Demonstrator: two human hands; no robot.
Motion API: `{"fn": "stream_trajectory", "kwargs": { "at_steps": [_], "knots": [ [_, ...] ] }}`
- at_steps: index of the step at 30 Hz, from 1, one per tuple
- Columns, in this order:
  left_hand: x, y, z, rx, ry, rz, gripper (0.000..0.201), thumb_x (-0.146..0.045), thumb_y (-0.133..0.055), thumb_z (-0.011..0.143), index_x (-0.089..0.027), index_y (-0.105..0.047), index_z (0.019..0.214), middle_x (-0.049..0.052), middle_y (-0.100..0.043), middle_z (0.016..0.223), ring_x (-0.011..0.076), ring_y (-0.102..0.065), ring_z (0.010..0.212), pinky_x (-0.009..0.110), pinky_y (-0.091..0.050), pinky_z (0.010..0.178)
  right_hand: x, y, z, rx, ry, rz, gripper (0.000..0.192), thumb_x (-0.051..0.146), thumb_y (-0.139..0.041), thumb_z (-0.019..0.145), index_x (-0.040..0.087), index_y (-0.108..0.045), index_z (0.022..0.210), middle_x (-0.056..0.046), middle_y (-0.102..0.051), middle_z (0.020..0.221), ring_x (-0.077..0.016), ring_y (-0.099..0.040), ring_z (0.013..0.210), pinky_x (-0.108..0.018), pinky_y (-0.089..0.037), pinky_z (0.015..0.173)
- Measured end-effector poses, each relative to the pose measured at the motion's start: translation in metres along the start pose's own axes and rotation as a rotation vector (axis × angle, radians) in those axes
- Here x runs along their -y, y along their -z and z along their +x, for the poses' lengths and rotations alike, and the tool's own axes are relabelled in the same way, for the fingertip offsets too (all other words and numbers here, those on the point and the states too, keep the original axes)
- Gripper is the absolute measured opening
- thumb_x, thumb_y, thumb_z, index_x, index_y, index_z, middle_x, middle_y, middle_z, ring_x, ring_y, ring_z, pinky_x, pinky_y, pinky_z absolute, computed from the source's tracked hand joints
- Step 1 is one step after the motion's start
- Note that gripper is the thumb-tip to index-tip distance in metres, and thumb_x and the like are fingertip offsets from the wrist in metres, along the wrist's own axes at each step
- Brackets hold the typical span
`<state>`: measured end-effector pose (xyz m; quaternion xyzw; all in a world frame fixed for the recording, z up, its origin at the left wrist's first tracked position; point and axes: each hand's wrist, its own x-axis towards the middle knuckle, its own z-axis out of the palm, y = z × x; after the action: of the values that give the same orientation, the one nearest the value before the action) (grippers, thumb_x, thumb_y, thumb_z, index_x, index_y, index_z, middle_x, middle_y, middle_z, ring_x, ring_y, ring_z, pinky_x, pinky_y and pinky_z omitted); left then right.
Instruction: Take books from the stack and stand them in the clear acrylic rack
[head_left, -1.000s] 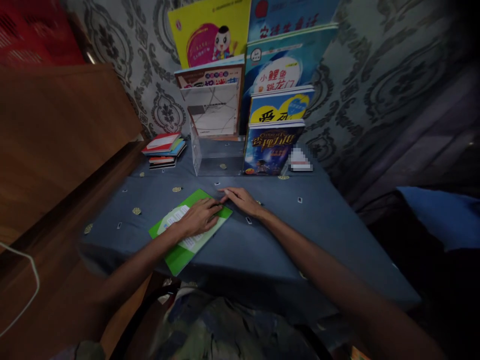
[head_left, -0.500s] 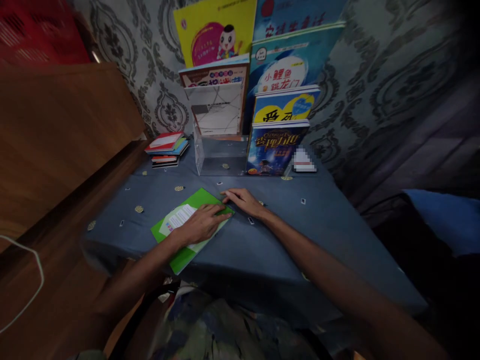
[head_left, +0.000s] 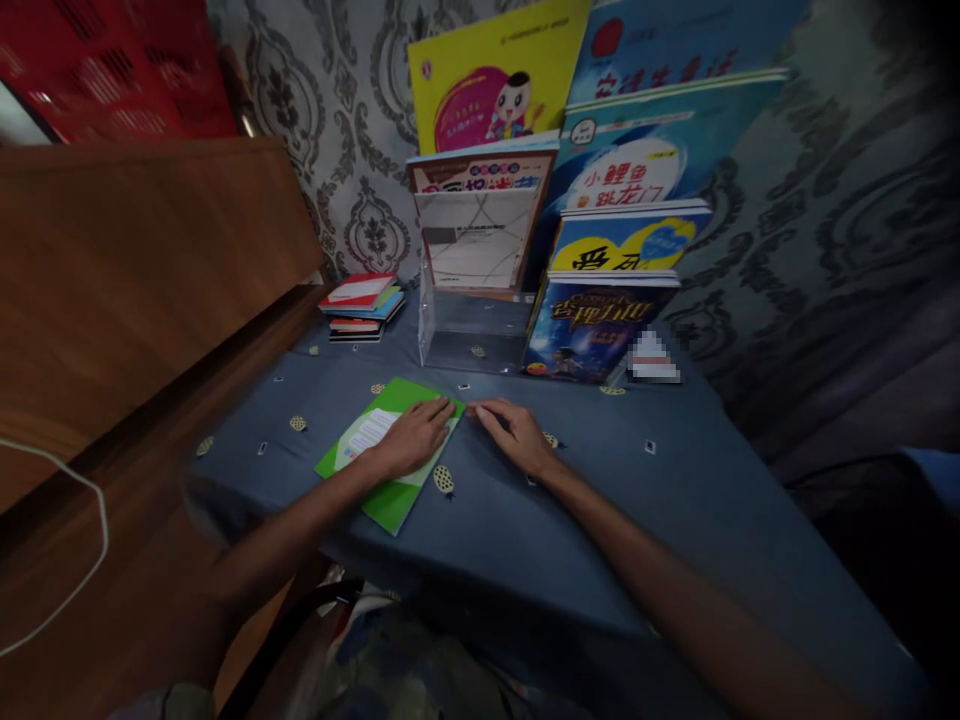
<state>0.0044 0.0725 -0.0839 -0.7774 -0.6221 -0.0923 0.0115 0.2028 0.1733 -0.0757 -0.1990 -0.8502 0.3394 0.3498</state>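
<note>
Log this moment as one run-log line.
left hand: flat on green booklet | right hand: on blue cloth, at booklet's edge

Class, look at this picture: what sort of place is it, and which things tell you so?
Probably a home reading corner, not a classroom: patterned wallpaper, a cloth-covered table, and children's books propped in a clear stand. The left hand rests on a green booklet.

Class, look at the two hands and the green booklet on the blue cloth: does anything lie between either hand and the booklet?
Nothing visible does. The left hand already rests flat on the green booklet. The right hand lies on the blue cloth just beside the booklet's far corner, with only bare cloth between its fingertips and the booklet's edge.
</note>
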Motion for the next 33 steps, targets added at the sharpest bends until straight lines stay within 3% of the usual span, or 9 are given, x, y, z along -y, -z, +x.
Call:
{"fn": "stream_trajectory", "kwargs": {
  "at_steps": [7, 15, 25, 33],
  "knots": [
    [0.020, -0.010, 0.040, -0.041, 0.083, 0.044, 0.047, -0.032, -0.031, 0.104, -0.012, -0.045, 0.145, 0.019, -0.046, 0.153, 0.0277, -0.044, 0.143, 0.048, -0.038, 0.114, 0.005, -0.004, -0.002, 0.094, 0.132, -0.084, 0.034, 0.035, -0.045, 0.101, 0.022, -0.073, 0.116, -0.010, -0.076, 0.105, -0.0258, -0.068, 0.102, -0.045, -0.054, 0.094],
    [0.022, -0.014, 0.066, -0.050, 0.117, 0.049, 0.047, -0.031, -0.031, 0.104, -0.010, -0.046, 0.144, 0.020, -0.047, 0.151, 0.0286, -0.045, 0.141, 0.048, -0.038, 0.112, -0.010, -0.013, -0.008, 0.233, 0.177, -0.224, 0.040, 0.039, -0.047, 0.101, 0.023, -0.061, 0.135, -0.013, -0.064, 0.137, -0.0285, -0.056, 0.131, -0.054, -0.043, 0.110],
    [0.043, -0.002, 0.053, 0.000, -0.030, -0.076, 0.044, -0.029, -0.034, 0.104, -0.021, -0.051, 0.143, 0.010, -0.049, 0.153, 0.0227, -0.041, 0.144, 0.043, -0.036, 0.114, -0.016, -0.017, -0.006, 0.270, 0.194, -0.244, 0.037, 0.036, -0.044, 0.103, 0.024, -0.065, 0.130, -0.013, -0.066, 0.134, -0.0279, -0.058, 0.128, -0.054, -0.044, 0.108],
    [0.033, 0.011, 0.015, 0.062, -0.106, -0.118, 0.042, -0.028, -0.035, 0.104, -0.024, -0.053, 0.142, 0.008, -0.050, 0.152, 0.0195, -0.044, 0.143, 0.044, -0.032, 0.118, -0.013, -0.016, -0.007, 0.273, 0.165, -0.230, 0.037, 0.035, -0.044, 0.102, 0.024, -0.065, 0.130, -0.012, -0.067, 0.133, -0.0280, -0.058, 0.128, -0.054, -0.042, 0.110]
  ]
}}
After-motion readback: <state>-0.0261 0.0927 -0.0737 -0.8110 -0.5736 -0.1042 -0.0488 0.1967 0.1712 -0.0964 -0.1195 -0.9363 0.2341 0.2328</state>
